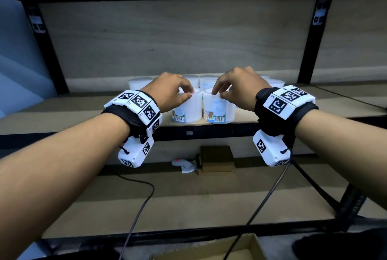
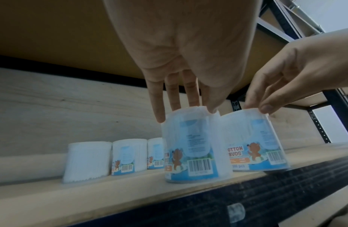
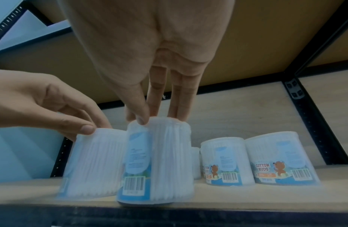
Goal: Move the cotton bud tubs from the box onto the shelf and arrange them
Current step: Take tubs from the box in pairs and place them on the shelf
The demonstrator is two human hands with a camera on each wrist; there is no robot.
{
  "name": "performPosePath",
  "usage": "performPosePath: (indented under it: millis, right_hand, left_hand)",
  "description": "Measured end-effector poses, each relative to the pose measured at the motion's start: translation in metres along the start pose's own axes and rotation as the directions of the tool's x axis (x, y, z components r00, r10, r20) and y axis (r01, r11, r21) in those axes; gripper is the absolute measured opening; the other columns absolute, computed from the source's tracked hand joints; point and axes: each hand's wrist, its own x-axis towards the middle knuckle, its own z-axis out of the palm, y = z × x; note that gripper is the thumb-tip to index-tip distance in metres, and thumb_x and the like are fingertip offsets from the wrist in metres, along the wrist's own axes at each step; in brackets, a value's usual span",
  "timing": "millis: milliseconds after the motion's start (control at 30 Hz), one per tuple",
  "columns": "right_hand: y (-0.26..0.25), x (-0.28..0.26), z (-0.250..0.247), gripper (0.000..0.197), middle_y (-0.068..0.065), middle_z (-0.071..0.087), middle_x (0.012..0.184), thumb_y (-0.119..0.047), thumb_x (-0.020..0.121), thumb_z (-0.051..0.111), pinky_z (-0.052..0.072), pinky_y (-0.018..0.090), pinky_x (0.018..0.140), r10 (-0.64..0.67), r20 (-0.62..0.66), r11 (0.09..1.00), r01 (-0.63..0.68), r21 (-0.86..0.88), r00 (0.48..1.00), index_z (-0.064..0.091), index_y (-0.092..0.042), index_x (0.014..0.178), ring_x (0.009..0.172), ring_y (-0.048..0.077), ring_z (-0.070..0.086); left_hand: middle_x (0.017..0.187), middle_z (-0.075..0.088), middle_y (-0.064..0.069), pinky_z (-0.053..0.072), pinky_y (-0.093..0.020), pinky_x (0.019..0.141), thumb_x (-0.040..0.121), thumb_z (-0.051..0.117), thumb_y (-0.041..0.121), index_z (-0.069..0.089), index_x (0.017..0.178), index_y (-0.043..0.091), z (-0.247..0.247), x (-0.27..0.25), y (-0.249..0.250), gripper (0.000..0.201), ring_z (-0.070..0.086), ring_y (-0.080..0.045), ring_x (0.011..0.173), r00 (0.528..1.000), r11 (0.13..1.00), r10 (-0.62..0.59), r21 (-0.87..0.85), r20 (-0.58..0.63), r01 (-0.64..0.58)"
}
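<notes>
Hands meet at the centre of the head view, over two cotton bud tubs standing side by side at the front edge of the shelf point(image 1: 62, 105); we see the left hand point(image 1: 167, 90) grasping the top rim of the left tub point(image 1: 186, 109) with thumb and fingertips, and the right hand point(image 1: 234, 88) pinching the rim of the right tub point(image 1: 217, 109) likewise; behind them, further tubs point(image 1: 140, 84) stand in a row near the wooden back panel; at the bottom centre of the frame we make out a corner of the cardboard box point(image 1: 247, 245); on the lower shelf sits a small brown carton point(image 1: 217, 158).
</notes>
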Motion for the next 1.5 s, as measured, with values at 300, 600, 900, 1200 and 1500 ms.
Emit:
performPosePath:
  millis: [300,600,900,1200,1500]
  right_hand:
    - [0.006,0.015,0.006,0.027,-0.007,0.073,0.087,-0.006,0.083,0.068,0.055,0.03,0.083,-0.001,0.005,1.0,0.0,0.007,1.0,0.078,-0.03,0.089,0.091,0.016,0.066]
    - [0.025,0.046,0.016,0.023,-0.011,0.071,0.082,-0.009,0.082,0.075,0.058,0.035,0.08,0.041,0.046,0.997,-0.044,0.065,0.998,0.079,-0.032,0.086,0.087,0.009,0.061]
    - [0.044,0.075,0.025,0.022,-0.011,0.075,0.077,-0.01,0.079,0.078,0.046,0.02,0.093,0.033,0.068,0.996,-0.039,0.083,0.997,0.079,-0.032,0.083,0.08,0.001,0.065]
    - [0.056,0.093,0.037,0.019,-0.011,0.073,0.079,-0.015,0.08,0.078,0.035,0.02,0.09,0.032,0.067,0.999,-0.034,0.03,0.997,0.079,-0.032,0.088,0.092,0.007,0.061]
    - [0.065,0.104,0.047,0.019,-0.011,0.075,0.09,-0.019,0.08,0.079,0.028,0.02,0.087,0.046,0.065,0.999,-0.048,0.025,0.997,0.077,-0.038,0.085,0.104,0.014,0.06]
  left_hand:
    - [0.11,0.07,0.01,0.051,-0.03,0.088,0.092,0.062,0.027,0.073,0.107,0.028,0.005,0.012,-0.008,0.019,0.065,-0.013,0.093,0.999,0.999,-0.029,-0.033,0.026,0.029]
    - [0.108,0.072,0.007,0.048,-0.027,0.091,0.091,0.065,0.028,0.074,0.108,0.026,0.013,0.036,-0.021,0.019,0.067,-0.014,0.093,0.998,0.998,-0.059,-0.024,0.035,0.06]
    - [0.107,0.073,0.007,0.043,-0.02,0.084,0.09,0.067,0.028,0.075,0.107,0.028,0.028,0.063,-0.036,0.018,0.062,-0.008,0.085,0.996,0.995,-0.086,-0.045,0.03,0.087]
    - [0.106,0.074,0.009,0.045,-0.021,0.088,0.089,0.068,0.029,0.075,0.106,0.029,0.037,0.08,-0.047,0.018,0.064,-0.008,0.089,0.995,0.994,-0.094,-0.052,0.04,0.097]
    - [0.104,0.074,0.007,0.04,-0.017,0.083,0.09,0.067,0.027,0.075,0.106,0.027,0.044,0.087,-0.05,0.018,0.066,-0.01,0.089,0.994,0.992,-0.106,-0.063,0.003,0.106]
